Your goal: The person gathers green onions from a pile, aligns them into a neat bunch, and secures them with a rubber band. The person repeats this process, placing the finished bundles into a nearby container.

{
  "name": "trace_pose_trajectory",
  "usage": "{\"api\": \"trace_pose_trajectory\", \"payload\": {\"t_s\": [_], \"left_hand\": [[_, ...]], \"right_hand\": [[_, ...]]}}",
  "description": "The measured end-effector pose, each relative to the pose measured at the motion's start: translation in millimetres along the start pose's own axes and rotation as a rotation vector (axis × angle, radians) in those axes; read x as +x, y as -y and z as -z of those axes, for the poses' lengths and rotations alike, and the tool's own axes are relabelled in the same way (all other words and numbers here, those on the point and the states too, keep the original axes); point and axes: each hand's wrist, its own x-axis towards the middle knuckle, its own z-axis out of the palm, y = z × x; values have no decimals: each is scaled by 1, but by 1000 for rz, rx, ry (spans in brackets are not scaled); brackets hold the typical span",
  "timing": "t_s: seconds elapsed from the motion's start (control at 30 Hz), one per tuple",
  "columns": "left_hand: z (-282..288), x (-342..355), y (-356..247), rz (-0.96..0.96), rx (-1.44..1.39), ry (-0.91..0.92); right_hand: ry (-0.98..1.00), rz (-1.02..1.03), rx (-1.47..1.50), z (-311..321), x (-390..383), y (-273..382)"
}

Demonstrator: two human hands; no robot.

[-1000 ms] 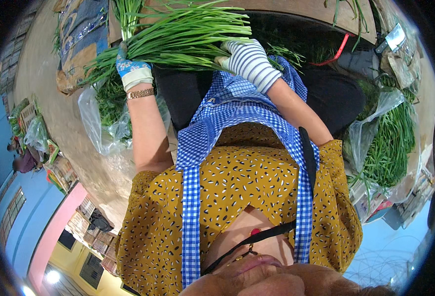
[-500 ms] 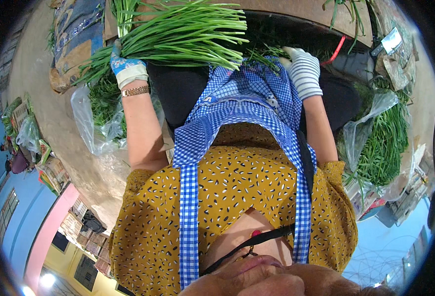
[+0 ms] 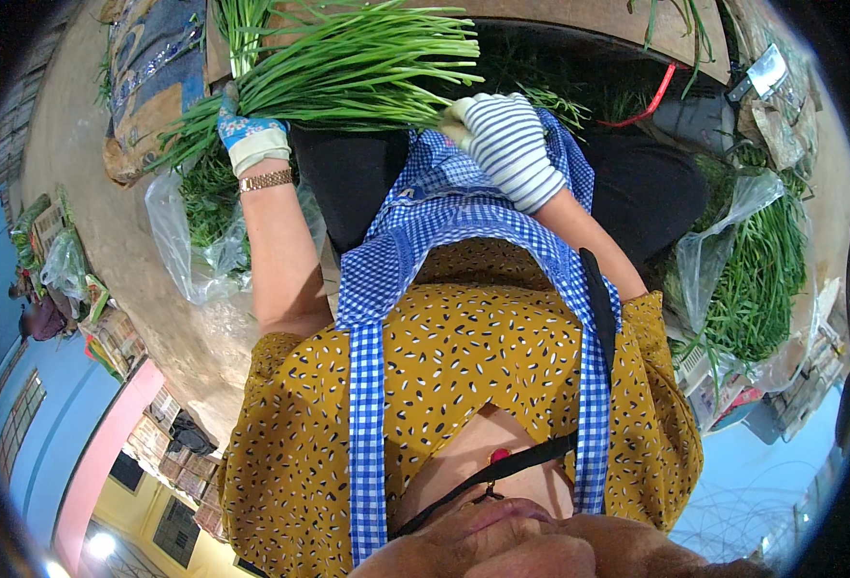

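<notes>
Your right hand (image 3: 507, 144) is returning to the green bunch (image 3: 367, 72) — its fingers' closure being indiscernible — while your left hand (image 3: 254, 141) is grasping it; both are now attending it.

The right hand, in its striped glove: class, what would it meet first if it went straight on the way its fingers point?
The right hand would likely meet the green bunch held in the left hand; depth is unclear, so it may be touching it now.
</notes>
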Motion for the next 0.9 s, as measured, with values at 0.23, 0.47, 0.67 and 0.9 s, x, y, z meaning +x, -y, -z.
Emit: {"api": "trace_pose_trajectory", "payload": {"t_s": [0.23,0.47,0.67,0.9], "left_hand": [[-10,-13,1,-35,36,-47],[-1,-3,0,-59,46,-32],[6,4,-2,-22,26,12],[14,0,-3,-59,52,99]], "right_hand": [[214,-366,-323,20,-37,-91],[81,-360,-56,27,-31,-74],[178,-204,370,2,13,-14],[512,-388,-176,-18,-9,-100]]}}
